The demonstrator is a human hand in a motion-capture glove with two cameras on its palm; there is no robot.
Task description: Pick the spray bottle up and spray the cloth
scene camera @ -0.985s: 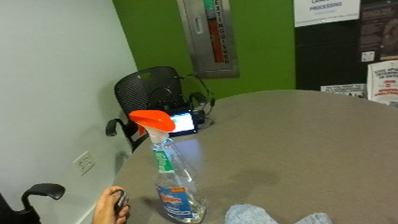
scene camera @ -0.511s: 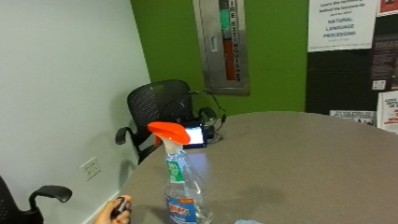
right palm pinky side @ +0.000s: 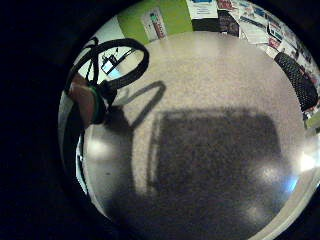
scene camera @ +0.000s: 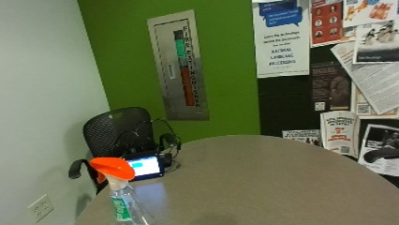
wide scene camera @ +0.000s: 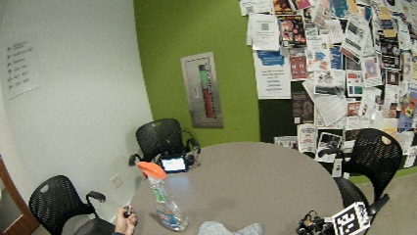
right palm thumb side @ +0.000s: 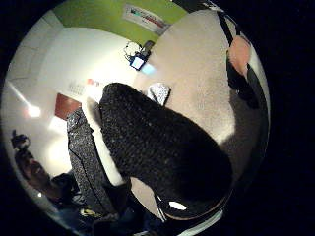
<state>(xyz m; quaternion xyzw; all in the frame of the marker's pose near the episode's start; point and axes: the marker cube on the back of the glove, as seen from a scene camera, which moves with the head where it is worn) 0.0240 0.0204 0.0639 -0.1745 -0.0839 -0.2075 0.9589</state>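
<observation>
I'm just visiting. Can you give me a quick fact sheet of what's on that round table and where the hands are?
Surface: round grey table
Spray bottle: spray bottle stands upright near the table's edge, orange head on top, untouched
Cloth: cloth lies crumpled beside the bottle, at the near edge
Gloved right hand: gloved right hand is across the table from the bottle, holding nothing
Bare hand: bare hand is at the table's edge beside the bottle, holding a small dark thing
Other: small lit screen at the far edge
Progress: bottle not yet picked up
</observation>
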